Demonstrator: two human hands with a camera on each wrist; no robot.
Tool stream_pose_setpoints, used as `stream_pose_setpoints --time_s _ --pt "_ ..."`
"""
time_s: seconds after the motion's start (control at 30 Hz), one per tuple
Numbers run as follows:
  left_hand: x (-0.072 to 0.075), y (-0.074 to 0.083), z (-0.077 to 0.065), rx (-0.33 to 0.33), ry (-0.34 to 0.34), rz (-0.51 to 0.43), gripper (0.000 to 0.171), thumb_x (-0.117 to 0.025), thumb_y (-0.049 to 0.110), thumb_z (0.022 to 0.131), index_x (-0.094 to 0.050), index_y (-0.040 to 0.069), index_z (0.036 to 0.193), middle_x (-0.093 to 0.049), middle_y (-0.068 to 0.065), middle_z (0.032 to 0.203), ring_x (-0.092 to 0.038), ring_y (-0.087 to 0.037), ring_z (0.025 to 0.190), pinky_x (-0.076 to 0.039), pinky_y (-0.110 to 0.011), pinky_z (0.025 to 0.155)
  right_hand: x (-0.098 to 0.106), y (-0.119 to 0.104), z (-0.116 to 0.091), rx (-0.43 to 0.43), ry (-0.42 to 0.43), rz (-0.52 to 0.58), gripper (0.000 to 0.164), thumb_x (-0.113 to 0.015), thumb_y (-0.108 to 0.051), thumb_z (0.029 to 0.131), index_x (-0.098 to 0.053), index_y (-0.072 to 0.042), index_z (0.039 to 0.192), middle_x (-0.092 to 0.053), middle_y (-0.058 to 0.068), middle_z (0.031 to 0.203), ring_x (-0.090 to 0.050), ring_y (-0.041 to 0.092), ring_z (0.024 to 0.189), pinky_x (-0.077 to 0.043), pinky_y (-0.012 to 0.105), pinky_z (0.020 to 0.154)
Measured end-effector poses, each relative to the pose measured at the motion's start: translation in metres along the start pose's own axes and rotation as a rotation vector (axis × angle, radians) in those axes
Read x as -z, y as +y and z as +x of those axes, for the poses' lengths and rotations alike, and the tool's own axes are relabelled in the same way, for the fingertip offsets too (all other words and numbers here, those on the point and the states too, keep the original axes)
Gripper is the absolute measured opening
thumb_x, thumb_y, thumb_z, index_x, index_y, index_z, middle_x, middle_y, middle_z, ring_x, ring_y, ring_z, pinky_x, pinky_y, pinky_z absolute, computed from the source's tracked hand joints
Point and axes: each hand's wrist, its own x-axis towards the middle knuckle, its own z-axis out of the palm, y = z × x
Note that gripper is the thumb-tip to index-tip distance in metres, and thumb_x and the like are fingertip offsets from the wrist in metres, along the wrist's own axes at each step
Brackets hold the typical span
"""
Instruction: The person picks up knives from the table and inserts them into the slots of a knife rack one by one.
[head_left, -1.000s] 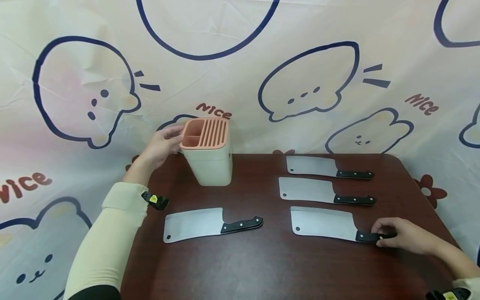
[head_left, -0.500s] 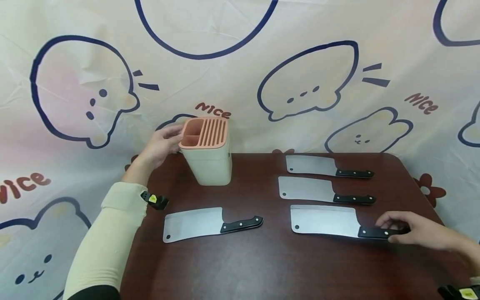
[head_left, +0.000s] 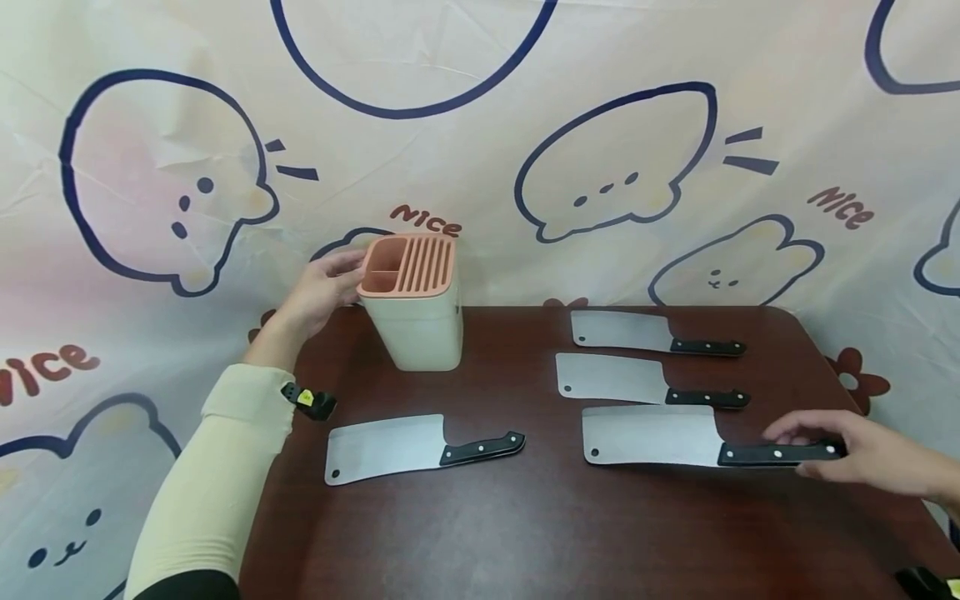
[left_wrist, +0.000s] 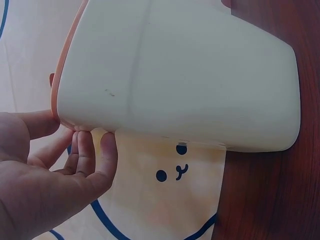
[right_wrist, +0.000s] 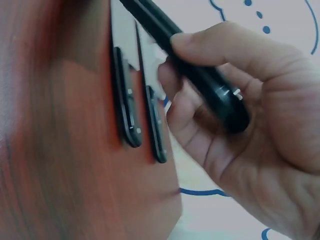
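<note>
In the head view, my right hand (head_left: 855, 450) pinches the black riveted handle of the nearest cleaver (head_left: 652, 435) at the right. That cleaver's handle (right_wrist: 210, 90) lies between thumb and fingers in the right wrist view, raised off the table. My left hand (head_left: 322, 292) is at the left side of a pale knife holder (head_left: 416, 329) with a pink slotted top. In the left wrist view, fingertips (left_wrist: 109, 142) touch the holder's wall (left_wrist: 190, 75) and the thumb lies at its pink rim; the fingers do not wrap round it.
Two more cleavers lie behind the held one, a middle cleaver (head_left: 611, 377) and a far cleaver (head_left: 622, 330). Another cleaver (head_left: 386, 450) lies front left. All are on the dark brown table (head_left: 465, 533); a printed cloth (head_left: 480, 167) hangs behind it.
My right hand has shifted to the right and slightly up along with the nearest cleaver, which now looks lifted off the table. My left hand and the holder stay put.
</note>
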Motion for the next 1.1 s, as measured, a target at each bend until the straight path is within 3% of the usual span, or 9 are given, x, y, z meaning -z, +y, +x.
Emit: stream_pose_setpoints --time_s 0.17,0.3,0.5,0.87,1.1 --pt "0.0 0.001 0.0 0.002 0.002 0.005 0.057 -0.057 0.027 0.105 -0.039 0.012 0.157 -0.042 -0.012 0.156 -0.046 -0.029 0.139 -0.042 -0.042 0.113 0.0 -0.016 -0.003 0.027 0.22 -0.011 0.047 -0.074 0.01 0.085 -0.06 -0.001 0.128 -0.069 -0.01 0.11 -0.063 0.009 0.089 -0.055 0.02 0.069" --pt "0.0 0.002 -0.001 0.005 0.006 0.011 0.056 -0.057 0.027 0.105 -0.039 0.012 0.157 -0.042 -0.011 0.156 -0.046 -0.028 0.139 -0.042 -0.041 0.113 -0.002 -0.037 -0.001 -0.006 0.325 0.036 0.047 -0.074 0.01 0.087 -0.057 -0.004 0.129 -0.07 -0.008 0.104 -0.067 0.011 0.084 -0.059 0.026 0.063" --pt "0.0 0.002 -0.001 0.001 0.002 0.017 0.056 -0.056 0.027 0.106 -0.039 0.012 0.157 -0.042 -0.012 0.156 -0.045 -0.028 0.14 -0.042 -0.042 0.113 -0.008 -0.068 0.009 0.056 0.477 0.004 0.045 -0.077 0.015 0.08 -0.059 -0.002 0.117 -0.071 -0.003 0.101 -0.067 0.011 0.081 -0.056 0.024 0.061" --pt "0.0 0.002 -0.001 -0.007 0.001 0.01 0.055 -0.056 0.027 0.106 -0.04 0.012 0.156 -0.043 -0.011 0.155 -0.047 -0.028 0.138 -0.043 -0.041 0.112 -0.012 -0.098 0.03 0.124 0.549 0.049 0.043 -0.072 0.02 0.082 -0.061 0.001 0.119 -0.073 -0.007 0.106 -0.069 0.01 0.08 -0.055 0.02 0.062" --pt "-0.001 0.003 -0.004 -0.008 -0.004 0.009 0.058 -0.058 0.03 0.105 -0.039 0.013 0.157 -0.041 -0.011 0.157 -0.045 -0.03 0.14 -0.041 -0.043 0.114 -0.008 -0.117 0.043 0.119 0.657 0.012 0.046 -0.074 0.017 0.082 -0.065 -0.002 0.123 -0.073 -0.011 0.102 -0.066 0.009 0.071 -0.047 0.02 0.056"
